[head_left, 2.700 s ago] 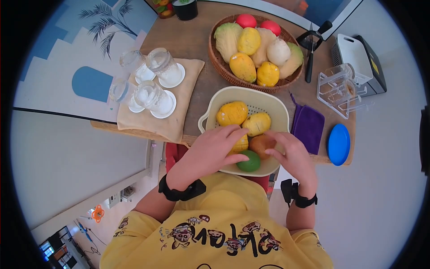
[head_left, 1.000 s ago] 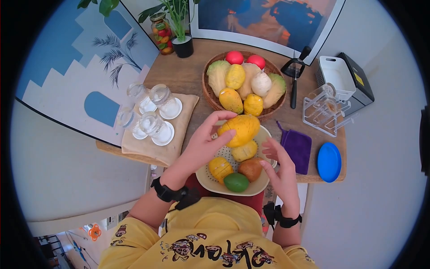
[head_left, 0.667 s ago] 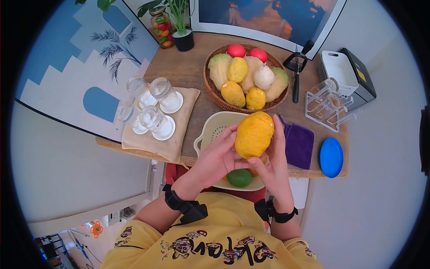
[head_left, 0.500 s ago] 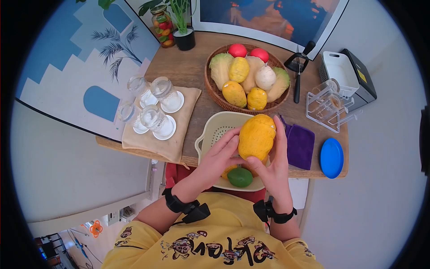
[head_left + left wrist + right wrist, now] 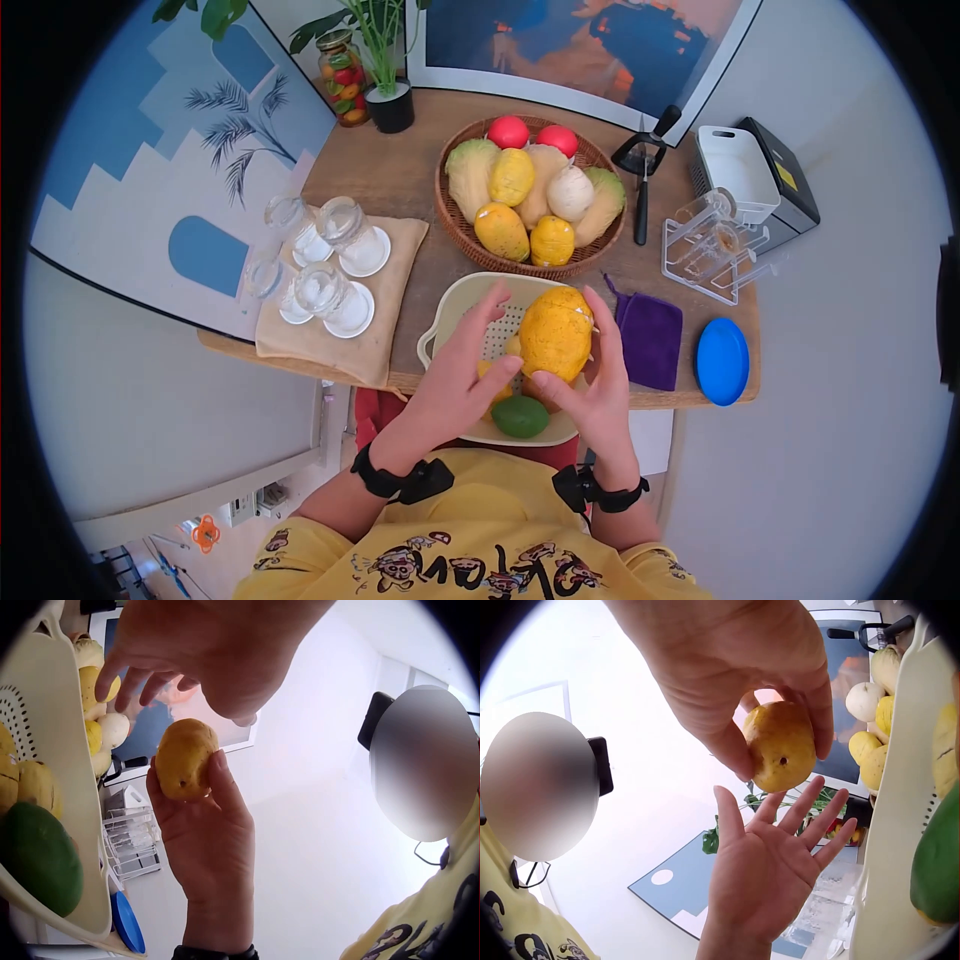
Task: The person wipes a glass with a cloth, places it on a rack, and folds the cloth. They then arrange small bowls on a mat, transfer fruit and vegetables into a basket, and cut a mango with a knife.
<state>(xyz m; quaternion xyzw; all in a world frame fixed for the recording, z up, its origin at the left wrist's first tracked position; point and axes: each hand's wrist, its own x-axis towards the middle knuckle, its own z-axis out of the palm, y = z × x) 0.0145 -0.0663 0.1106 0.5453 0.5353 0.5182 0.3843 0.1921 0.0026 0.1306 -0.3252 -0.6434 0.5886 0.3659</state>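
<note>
My right hand (image 5: pixel 597 410) grips a yellow mango (image 5: pixel 556 335) between thumb and fingers, raised above the cream colander (image 5: pixel 452 310). One end of the mango, with a small dark spot, shows in the right wrist view. My left hand (image 5: pixel 455 385) is open beside it, fingers spread and palm turned toward the mango; the right wrist view shows a gap between that palm (image 5: pixel 761 892) and the fruit. Inside the colander lie a green fruit (image 5: pixel 520 417) and yellow fruits (image 5: pixel 39 786), partly hidden by my hands.
Behind the colander stands a wicker basket (image 5: pixel 447 222) heaped with fruit and vegetables. Upturned glass jars (image 5: pixel 345 235) sit on a beige cushion (image 5: pixel 395 290) at left. To the right are a purple pouch (image 5: pixel 650 345), a blue plate (image 5: pixel 722 361) and a cup rack (image 5: pixel 705 265).
The left hand lifted the mango out of the colander, and both hands then held it. Now the left hand has let go and drawn left, leaving the mango in the right hand.
</note>
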